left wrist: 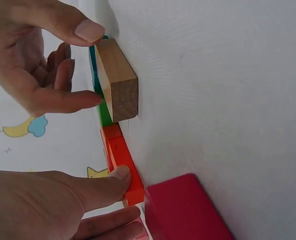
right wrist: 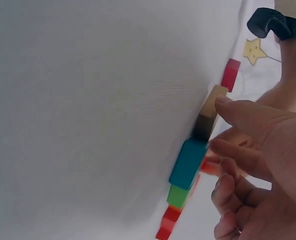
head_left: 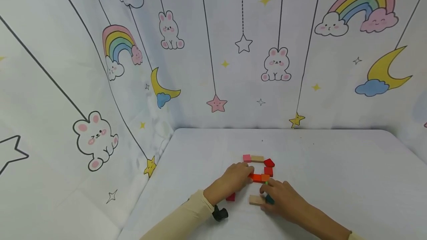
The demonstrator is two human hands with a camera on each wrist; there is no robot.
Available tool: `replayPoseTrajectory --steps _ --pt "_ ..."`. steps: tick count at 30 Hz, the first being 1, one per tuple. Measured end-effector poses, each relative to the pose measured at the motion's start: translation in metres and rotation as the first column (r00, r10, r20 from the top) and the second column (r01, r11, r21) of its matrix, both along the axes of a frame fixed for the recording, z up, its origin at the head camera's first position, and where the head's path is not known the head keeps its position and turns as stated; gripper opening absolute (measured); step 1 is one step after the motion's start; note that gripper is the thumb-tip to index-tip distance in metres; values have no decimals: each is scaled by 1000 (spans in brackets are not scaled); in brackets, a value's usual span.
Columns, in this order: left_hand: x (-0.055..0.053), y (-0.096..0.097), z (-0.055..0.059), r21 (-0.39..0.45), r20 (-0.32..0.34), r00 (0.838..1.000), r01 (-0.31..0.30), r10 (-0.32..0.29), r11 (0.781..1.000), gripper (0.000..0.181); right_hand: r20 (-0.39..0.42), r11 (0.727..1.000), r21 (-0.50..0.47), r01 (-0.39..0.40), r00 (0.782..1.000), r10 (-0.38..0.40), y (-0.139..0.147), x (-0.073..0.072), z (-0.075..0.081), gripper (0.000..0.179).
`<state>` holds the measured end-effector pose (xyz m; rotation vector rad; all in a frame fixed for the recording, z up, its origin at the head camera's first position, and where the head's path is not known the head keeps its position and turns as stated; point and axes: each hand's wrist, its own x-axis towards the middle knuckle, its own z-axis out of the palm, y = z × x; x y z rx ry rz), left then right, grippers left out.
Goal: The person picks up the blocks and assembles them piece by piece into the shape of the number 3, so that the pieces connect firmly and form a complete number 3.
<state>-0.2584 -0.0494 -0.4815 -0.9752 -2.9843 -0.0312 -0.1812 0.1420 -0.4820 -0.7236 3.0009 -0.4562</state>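
Observation:
My left hand pinches a red-orange block; its thumb lies on the near side and the other fingers are behind. An orange block adjoins that one. Nearer the front, my right hand has its thumb against a plain wooden block and the index finger at the far side. A teal block meets this wooden block's end, under the right hand. Beyond it shows a green block, mostly covered by the fingers in the head view. A crimson block sits beneath the left wrist.
Farther back, a pink block, another wooden block, a red angled block and a red block form a curve. A black device is on the left wrist. A patterned curtain stands behind the white table.

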Motion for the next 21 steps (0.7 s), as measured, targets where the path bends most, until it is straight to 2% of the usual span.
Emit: replayPoseTrajectory --steps 7,11,17,21 --pt "-7 3 5 -53 -30 999 42 -44 998 17 -103 993 -44 -109 989 104 -15 2 3 31" --pt "-10 4 13 -70 -7 998 62 -62 996 13 -127 985 -38 -169 978 163 -27 1 2 34" --pt "-12 6 22 -98 66 995 85 -79 991 10 -62 983 28 -179 982 180 -51 -2 1 50" --pt "-15 7 25 -132 64 991 124 -116 984 11 -39 985 43 -165 985 167 -65 -5 0 51"
